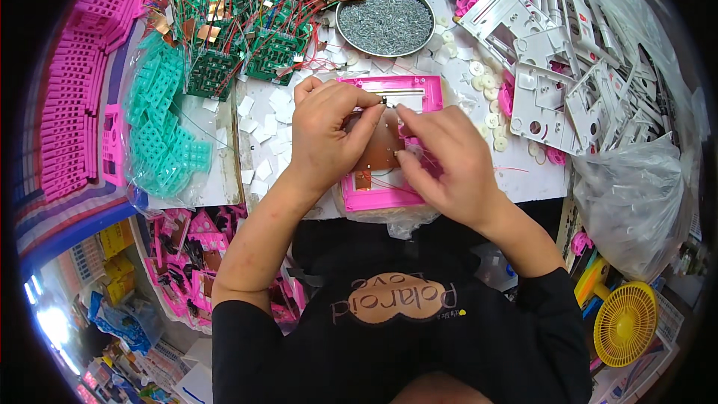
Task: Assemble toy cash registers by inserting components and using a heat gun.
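Note:
A brown circuit board (pixel 379 144) is held over a pink plastic frame (pixel 385 199), partly covered by my hands. My left hand (pixel 329 127) is closed at the board's upper left, thumb and forefinger pinching a small black part (pixel 384 100) near its top edge. From the right, my right hand (pixel 452 161) grips the board's right side. Its forefinger tip is near the black part and its thumb lies lower on the board. Thin red wires (pixel 430 158) trail around the right hand. A copper-coloured patch (pixel 363 180) shows at the board's lower left.
Wired green circuit boards (pixel 273 52) heap up at the back left, beside bagged turquoise keypads (pixel 161 120). A round metal tin (pixel 387 24) of small screws stands behind the frame. White plastic housings (pixel 553 82) pile up at the right. Small white pieces (pixel 269 123) and cream discs (pixel 490 105) lie scattered.

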`<action>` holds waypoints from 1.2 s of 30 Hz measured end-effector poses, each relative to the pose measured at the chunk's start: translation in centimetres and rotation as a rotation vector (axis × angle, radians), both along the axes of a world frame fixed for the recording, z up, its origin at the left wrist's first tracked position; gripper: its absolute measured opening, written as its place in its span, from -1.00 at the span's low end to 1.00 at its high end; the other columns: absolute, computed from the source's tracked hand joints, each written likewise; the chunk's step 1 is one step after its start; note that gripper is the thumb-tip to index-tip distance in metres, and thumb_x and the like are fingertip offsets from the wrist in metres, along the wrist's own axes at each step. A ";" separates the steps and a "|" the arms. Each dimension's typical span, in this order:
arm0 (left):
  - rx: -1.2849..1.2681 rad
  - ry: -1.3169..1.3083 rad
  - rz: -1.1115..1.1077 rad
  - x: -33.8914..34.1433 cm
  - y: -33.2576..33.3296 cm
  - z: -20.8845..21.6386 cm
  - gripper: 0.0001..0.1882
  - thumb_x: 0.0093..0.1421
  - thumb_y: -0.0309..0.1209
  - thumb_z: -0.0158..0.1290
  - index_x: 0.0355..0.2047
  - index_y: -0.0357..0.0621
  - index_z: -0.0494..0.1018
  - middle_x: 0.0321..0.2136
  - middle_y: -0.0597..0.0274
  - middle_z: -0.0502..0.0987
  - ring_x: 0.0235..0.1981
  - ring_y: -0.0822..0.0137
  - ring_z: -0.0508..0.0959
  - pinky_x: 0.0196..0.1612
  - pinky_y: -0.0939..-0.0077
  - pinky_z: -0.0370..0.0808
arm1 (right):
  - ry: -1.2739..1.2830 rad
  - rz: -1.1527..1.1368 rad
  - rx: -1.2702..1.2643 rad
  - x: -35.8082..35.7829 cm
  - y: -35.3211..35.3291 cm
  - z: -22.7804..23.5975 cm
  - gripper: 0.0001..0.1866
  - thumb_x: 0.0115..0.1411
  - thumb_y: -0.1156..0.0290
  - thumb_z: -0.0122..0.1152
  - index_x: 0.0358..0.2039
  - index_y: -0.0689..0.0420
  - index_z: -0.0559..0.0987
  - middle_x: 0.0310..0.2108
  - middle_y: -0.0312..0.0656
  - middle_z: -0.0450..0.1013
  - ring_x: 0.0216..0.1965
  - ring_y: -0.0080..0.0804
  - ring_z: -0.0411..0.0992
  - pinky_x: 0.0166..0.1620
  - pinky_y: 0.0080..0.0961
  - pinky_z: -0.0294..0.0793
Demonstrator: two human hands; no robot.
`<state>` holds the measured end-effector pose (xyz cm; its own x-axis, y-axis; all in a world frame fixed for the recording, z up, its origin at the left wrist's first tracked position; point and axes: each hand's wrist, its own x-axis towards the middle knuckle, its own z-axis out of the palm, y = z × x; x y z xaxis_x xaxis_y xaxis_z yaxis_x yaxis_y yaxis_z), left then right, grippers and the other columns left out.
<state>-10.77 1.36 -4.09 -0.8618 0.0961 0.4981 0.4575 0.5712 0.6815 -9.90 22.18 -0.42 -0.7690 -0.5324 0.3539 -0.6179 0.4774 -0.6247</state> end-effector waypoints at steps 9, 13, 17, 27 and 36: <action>-0.078 0.020 -0.145 -0.2 -0.7 0.3 -0.90 0.08 -0.48 0.28 -0.37 -0.02 0.61 -0.46 0.36 0.61 -0.42 0.30 0.55 -0.11 0.32 0.25 | -0.080 0.043 -0.040 -1.8 0.2 -0.1 -0.48 0.08 0.39 0.32 0.09 0.23 0.54 -0.23 -0.08 0.47 -0.15 -0.07 0.41 -0.07 -0.25 0.44; -0.113 0.046 -0.191 -0.3 -0.8 1.2 -0.87 0.06 -0.55 0.30 -0.37 -0.07 0.61 -0.51 0.37 0.59 -0.53 0.39 0.50 -0.12 0.36 0.28 | -0.106 -0.002 0.074 -3.7 3.2 1.7 -0.49 0.10 0.33 0.30 0.08 0.20 0.54 -0.23 -0.06 0.47 -0.14 -0.09 0.42 -0.05 -0.25 0.44; -0.072 -0.090 -0.136 0.2 -1.4 1.0 -0.87 0.06 -0.50 0.31 -0.35 -0.06 0.62 -0.50 0.33 0.61 -0.53 0.31 0.52 -0.10 0.34 0.30 | -0.082 -0.047 0.374 -7.9 11.4 3.8 -0.62 0.10 0.39 0.34 -0.05 0.19 0.63 -0.42 -0.15 0.52 -0.42 -0.31 0.49 -0.32 -0.37 0.47; -0.052 -0.128 -0.152 0.3 -1.1 1.3 -0.88 0.07 -0.50 0.30 -0.36 -0.05 0.61 -0.48 0.35 0.63 -0.49 0.32 0.53 -0.08 0.31 0.30 | 0.150 -0.288 0.843 -32.3 8.4 6.8 -0.63 0.15 0.27 0.29 -0.09 0.22 0.64 -0.27 0.02 0.60 -0.34 -0.21 0.57 -0.21 -0.30 0.54; -0.058 -0.094 -0.081 1.1 -1.1 0.7 -0.89 0.08 -0.48 0.28 -0.36 -0.05 0.60 -0.45 0.34 0.63 -0.45 0.28 0.55 -0.07 0.27 0.28 | -0.103 -0.177 1.225 -30.8 7.2 6.8 -0.53 0.15 0.16 0.32 0.00 0.19 0.62 -0.09 0.07 0.59 -0.18 -0.21 0.58 -0.08 -0.30 0.54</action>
<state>-9.71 0.21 -3.41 -0.8925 0.1930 0.4076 0.4395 0.5745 0.6905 -40.66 29.35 6.41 -0.8588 -0.3553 -0.3690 -0.4599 0.8522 0.2497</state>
